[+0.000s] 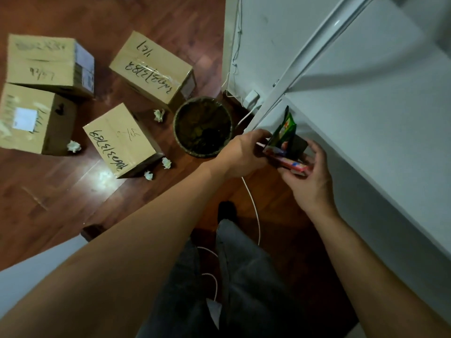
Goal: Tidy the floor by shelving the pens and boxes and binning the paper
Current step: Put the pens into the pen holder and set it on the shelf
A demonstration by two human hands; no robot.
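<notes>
Both hands closed on small colourful boxes (pixel 284 147) at the white shelf (pixel 366 132), left hand (pixel 244 154) steadying, right hand (pixel 310 176) supporting beneath; best seated upright before release, bin (pixel 179 132) at nine o'clock.

My arms are bare from the near edge of the view all the way out to the wrists, with no sleeve showing on either. My left hand (pixel 240 154) and my right hand (pixel 308 176) wear no gloves, rings, watch or bands that I can see. Below them I have on dark grey trousers (pixel 244 276) of soft, creased cloth, the two legs parted by a narrow gap. Farther out, one dark shoe or sock tip (pixel 227 208) pokes from the hem; it is too dim to tell which.
</notes>
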